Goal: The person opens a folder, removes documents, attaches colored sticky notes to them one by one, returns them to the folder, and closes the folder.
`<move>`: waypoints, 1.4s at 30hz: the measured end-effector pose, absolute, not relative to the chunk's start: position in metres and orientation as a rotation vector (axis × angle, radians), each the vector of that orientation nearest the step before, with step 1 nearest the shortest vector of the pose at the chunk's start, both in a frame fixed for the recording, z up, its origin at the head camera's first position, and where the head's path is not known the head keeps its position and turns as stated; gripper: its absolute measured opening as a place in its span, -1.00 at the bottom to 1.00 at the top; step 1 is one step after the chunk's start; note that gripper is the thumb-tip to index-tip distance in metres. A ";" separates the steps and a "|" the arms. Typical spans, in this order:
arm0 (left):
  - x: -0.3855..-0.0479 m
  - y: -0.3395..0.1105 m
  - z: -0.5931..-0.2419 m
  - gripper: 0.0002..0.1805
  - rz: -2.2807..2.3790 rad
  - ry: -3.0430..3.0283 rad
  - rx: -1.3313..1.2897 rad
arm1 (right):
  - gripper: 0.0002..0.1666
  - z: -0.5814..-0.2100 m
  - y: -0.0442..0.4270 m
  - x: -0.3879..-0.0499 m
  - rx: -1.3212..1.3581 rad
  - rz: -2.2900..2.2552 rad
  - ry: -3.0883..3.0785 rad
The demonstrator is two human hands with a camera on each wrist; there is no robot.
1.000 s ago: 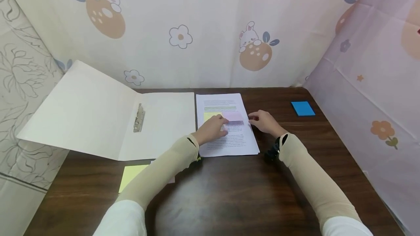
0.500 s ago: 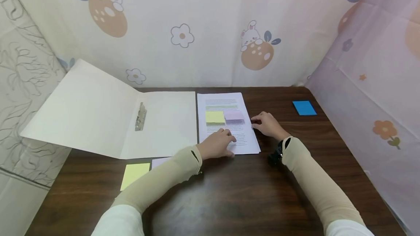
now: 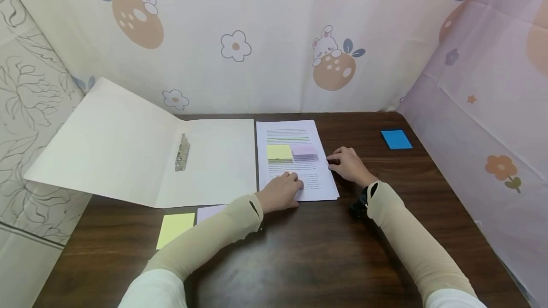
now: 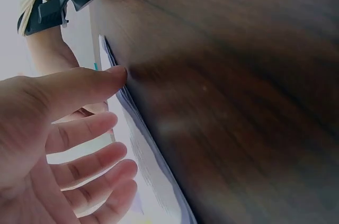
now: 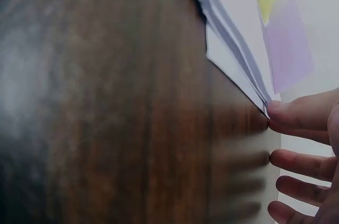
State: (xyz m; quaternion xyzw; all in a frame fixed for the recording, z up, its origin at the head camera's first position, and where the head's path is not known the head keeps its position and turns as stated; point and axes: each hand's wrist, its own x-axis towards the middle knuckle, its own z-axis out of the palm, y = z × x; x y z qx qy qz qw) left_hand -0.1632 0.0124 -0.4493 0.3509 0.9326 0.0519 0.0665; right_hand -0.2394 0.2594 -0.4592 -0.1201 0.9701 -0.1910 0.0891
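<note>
Printed sheets point(image 3: 308, 172) lie near the middle of the desk's point(image 3: 308, 255) far edge, just beside the open folder point(image 3: 218, 160). The left hand point(image 3: 280, 192) is loose-fingered at their near edge; the right hand point(image 3: 348, 164) seems to pinch their right edge. Uneven lifting could fan the layers or peel the yellow notes point(image 3: 279, 151) and lilac notes point(image 3: 304, 149). Room opens toward the desk's near edge; rightward, the blue pad point(image 3: 396, 139) sits by the far right corner.

No wording, brand or number can be read: the top printed sheet point(image 3: 306, 168) of the paper stack, just off the head view's centre toward four o'clock, carries lines of print too small to make out, with green highlighting point(image 3: 288, 139) toward the sheet's twelve o'clock.
</note>
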 end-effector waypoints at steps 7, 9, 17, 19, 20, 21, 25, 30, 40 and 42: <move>-0.164 0.011 -0.455 -0.62 0.137 2.828 1.091 | -0.59 -0.461 0.259 -0.238 -0.377 -0.557 2.902; -0.164 0.010 -0.455 -0.68 0.144 2.838 1.114 | -0.59 -0.462 0.259 -0.238 -0.378 -0.563 2.903; -0.165 0.006 -0.452 -0.92 0.267 2.887 1.216 | -0.58 -0.462 0.260 -0.239 -0.369 -0.561 2.899; -0.165 0.005 -0.451 -0.91 0.321 2.914 1.204 | -0.58 -0.461 0.259 -0.239 -0.374 -0.556 2.900; -0.166 0.004 -0.450 -0.92 0.352 2.927 1.189 | -0.57 -0.461 0.259 -0.240 -0.376 -0.557 2.901; -0.166 0.003 -0.449 -0.92 0.389 2.938 1.169 | -0.56 -0.460 0.259 -0.240 -0.379 -0.560 2.900; -0.168 -0.003 -0.441 -0.91 0.554 2.993 1.055 | -0.51 -0.459 0.260 -0.242 -0.392 -0.592 2.889; -0.171 -0.015 -0.421 -0.91 0.875 3.023 0.873 | -0.41 -0.459 0.261 -0.242 -0.389 -0.627 2.838; -0.203 -0.053 -0.380 -0.83 1.571 2.879 0.400 | -0.31 -0.464 0.262 -0.240 -0.464 -0.536 2.825; -0.209 -0.065 -0.373 -0.81 1.681 2.832 0.314 | -0.30 -0.465 0.261 -0.239 -0.474 -0.527 2.826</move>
